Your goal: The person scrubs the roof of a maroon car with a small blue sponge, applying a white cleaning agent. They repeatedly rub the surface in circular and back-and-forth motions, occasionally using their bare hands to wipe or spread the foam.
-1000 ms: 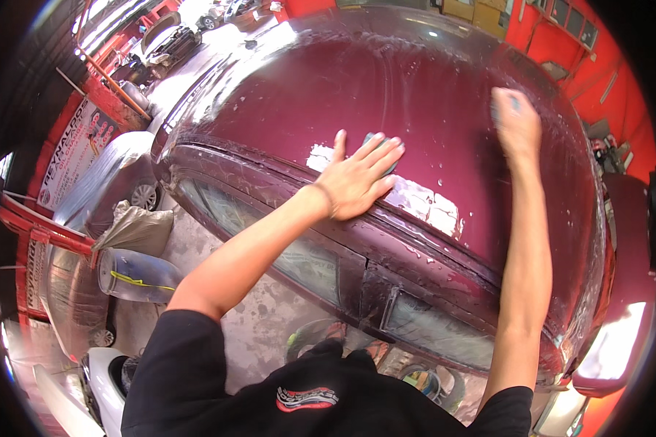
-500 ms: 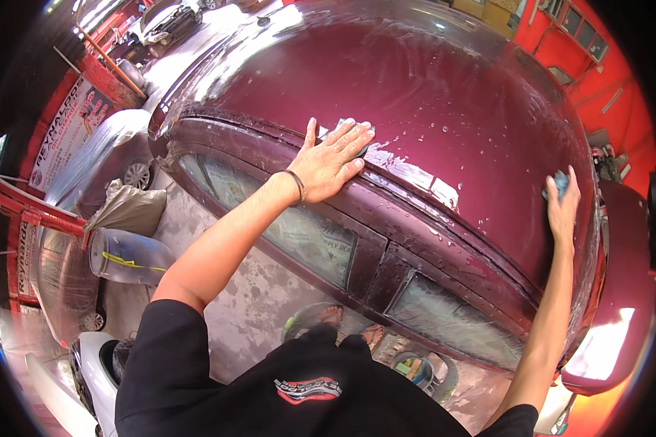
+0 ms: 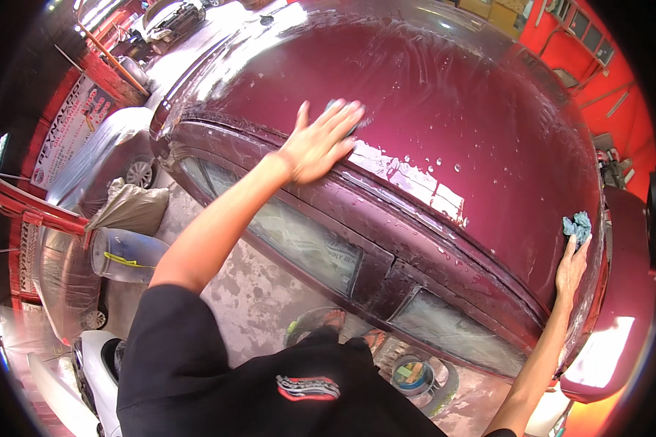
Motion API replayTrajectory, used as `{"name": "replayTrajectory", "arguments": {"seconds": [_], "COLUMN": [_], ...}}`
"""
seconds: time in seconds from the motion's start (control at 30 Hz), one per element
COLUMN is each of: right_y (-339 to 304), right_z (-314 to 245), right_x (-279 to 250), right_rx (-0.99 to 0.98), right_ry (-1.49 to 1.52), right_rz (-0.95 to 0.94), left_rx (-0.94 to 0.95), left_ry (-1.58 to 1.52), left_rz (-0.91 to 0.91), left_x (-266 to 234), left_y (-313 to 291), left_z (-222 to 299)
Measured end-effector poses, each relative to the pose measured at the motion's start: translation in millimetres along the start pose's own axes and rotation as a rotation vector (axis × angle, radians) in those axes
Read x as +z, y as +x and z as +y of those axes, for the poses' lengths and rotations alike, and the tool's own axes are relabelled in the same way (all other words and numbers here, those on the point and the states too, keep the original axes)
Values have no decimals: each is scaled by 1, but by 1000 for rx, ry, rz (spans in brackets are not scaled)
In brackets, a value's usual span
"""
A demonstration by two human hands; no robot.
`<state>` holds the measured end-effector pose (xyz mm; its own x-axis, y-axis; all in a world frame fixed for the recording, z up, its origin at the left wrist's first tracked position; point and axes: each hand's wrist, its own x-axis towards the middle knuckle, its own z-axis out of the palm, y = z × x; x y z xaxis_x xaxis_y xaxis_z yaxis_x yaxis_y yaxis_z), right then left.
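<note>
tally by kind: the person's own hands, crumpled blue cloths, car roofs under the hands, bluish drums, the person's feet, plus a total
Hands: 2 (left hand, right hand)
Crumpled blue cloth: 1
Maroon car roof: 1
Bluish drum: 1
Feet: 2 (left foot, right foot)
Total: 7
What lies under the left hand is too blurred to count.

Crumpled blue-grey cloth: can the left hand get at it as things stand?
Probably not without shifting: the cloth is at the right hand, well across the car roof from the left hand, though nothing solid stands between.
</note>
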<state>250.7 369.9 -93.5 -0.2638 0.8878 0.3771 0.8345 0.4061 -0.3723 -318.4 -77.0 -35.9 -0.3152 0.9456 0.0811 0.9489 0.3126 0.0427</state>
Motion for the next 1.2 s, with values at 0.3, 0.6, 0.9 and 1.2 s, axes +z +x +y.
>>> {"name": "replayTrajectory", "arguments": {"seconds": [0.3,0.6,0.9,1.2], "right_y": [0,-1,-2,2], "right_z": [-26,6,-13,-2], "right_x": [1,1,3,7], "right_rx": [-3,-27,-9,3], "right_ry": [59,63,67,112], "right_rz": [4,30,38,26], "left_rx": [-140,-13,-41,-130], "left_ry": [37,56,46,10], "left_rz": [1,-22,-8,63], "left_x": [7,6,11,23], "left_y": [143,70,109,133], "left_z": [-93,-67,-105,-92]}}
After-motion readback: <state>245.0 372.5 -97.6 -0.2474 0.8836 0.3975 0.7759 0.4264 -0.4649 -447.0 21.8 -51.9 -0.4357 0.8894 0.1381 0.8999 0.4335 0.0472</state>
